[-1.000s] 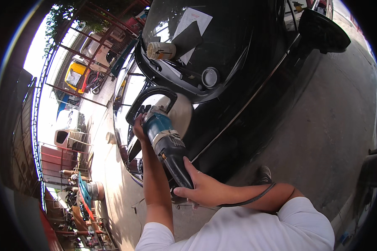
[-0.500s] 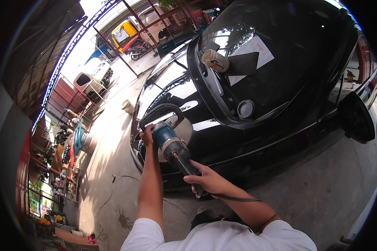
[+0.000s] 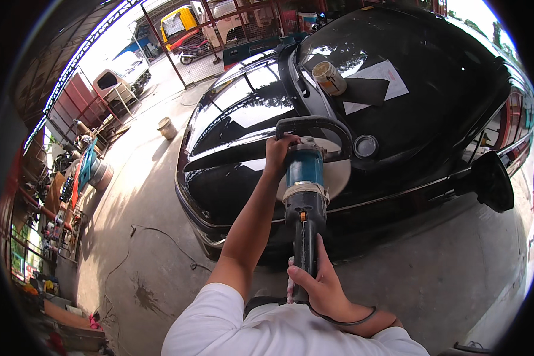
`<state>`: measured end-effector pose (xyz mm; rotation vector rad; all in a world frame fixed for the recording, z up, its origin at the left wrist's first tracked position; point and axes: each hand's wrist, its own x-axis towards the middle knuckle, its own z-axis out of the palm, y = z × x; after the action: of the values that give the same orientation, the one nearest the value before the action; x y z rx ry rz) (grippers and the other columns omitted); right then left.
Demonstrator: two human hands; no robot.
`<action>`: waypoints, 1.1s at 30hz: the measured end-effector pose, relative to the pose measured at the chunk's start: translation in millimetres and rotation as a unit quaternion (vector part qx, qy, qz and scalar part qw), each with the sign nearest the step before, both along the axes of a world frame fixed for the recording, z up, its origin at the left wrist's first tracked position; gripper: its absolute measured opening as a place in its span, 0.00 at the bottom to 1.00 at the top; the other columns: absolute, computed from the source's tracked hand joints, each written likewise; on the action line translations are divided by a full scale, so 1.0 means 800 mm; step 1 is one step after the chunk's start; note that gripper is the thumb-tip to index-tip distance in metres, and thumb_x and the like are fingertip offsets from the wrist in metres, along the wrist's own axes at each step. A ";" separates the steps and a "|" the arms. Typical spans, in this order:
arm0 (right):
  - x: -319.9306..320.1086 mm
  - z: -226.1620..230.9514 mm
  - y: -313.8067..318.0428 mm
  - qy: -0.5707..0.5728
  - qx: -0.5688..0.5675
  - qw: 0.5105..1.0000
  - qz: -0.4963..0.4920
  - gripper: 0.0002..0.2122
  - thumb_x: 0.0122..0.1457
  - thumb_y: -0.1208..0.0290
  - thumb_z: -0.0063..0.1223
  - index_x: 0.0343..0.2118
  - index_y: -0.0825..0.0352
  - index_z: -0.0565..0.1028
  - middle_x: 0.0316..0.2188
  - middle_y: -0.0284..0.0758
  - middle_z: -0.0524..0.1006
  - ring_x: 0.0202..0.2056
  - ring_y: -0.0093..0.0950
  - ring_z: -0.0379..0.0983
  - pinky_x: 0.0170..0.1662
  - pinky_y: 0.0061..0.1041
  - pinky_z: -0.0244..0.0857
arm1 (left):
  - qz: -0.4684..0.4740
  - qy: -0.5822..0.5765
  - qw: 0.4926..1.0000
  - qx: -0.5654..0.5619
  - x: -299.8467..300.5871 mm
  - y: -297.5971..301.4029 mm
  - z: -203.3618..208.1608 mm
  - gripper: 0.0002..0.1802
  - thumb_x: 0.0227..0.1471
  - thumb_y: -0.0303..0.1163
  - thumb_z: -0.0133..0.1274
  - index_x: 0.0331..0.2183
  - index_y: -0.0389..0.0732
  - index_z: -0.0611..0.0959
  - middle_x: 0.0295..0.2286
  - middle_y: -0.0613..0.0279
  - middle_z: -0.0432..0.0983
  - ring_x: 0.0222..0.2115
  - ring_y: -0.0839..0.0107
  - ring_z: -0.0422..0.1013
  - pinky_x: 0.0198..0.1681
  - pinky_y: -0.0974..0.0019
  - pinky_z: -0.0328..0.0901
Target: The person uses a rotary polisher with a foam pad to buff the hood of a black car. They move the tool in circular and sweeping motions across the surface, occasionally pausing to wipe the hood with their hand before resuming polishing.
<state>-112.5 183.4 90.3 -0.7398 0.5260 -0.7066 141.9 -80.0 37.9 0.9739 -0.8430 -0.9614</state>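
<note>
The polisher point(image 3: 307, 172) covers the middle of its own round pad point(image 3: 339, 177), so only pale edges show at either side, and how firmly the pad meets the black car point(image 3: 237, 172) is hard to make out. The right hand's point(image 3: 323, 288) fingers go mostly out of sight beneath the rear grip, their tips showing at its 9 o'clock side. The left hand's point(image 3: 277, 154) fingers are partly hidden at the loop handle point(image 3: 314, 121). The power cord point(image 3: 362, 317) bends round the right wrist and is lost behind the forearm.

A white paper point(image 3: 396, 86), partly under a dark sheet point(image 3: 368, 92), bears print too small to read. The stained tub point(image 3: 329, 78) sits at the dark sheet's 10 o'clock end.

The left hand is curled closed on the handle's near end, with the polisher's head at its 3 o'clock. The right hand is wrapped round the rear grip, thumb over the top, and the blue body lies at its 12 o'clock. From the polisher, a round lid point(image 3: 365, 146) is near 2 o'clock, the side mirror point(image 3: 493, 181) well apart at 3, and a bucket point(image 3: 167, 128) between 9 and 10.
</note>
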 end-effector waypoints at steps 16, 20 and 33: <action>0.343 -0.086 0.092 0.042 -0.010 0.992 0.116 0.40 0.59 0.78 0.64 0.73 0.66 0.56 0.38 0.37 0.80 0.22 0.23 0.75 0.23 0.24 0.71 | 0.321 -0.100 0.941 0.035 0.476 0.268 -0.085 0.07 0.50 0.28 0.62 0.24 0.35 0.86 0.24 0.64 0.81 0.27 0.73 0.75 0.36 0.69 0.67; 0.334 -0.080 0.095 0.034 0.004 0.993 0.115 0.43 0.59 0.77 0.65 0.74 0.67 0.53 0.33 0.35 0.78 0.22 0.24 0.75 0.23 0.25 0.69 | 0.326 -0.068 0.943 0.005 0.483 0.253 -0.114 0.10 0.48 0.34 0.65 0.26 0.35 0.90 0.23 0.62 0.84 0.25 0.75 0.76 0.33 0.68 0.68; 0.120 0.001 0.101 0.060 -0.002 0.988 -0.143 0.40 0.62 0.76 0.61 0.74 0.65 0.51 0.38 0.36 0.76 0.24 0.22 0.74 0.25 0.24 0.71 | 0.053 -0.074 0.996 -0.004 0.073 0.040 -0.034 0.13 0.47 0.36 0.63 0.28 0.34 0.91 0.23 0.56 0.85 0.25 0.68 0.81 0.35 0.63 0.72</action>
<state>-16.3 264.6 90.8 -0.7196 0.7509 -0.9340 200.6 -48.1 10.6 1.0822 -0.9081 -0.8013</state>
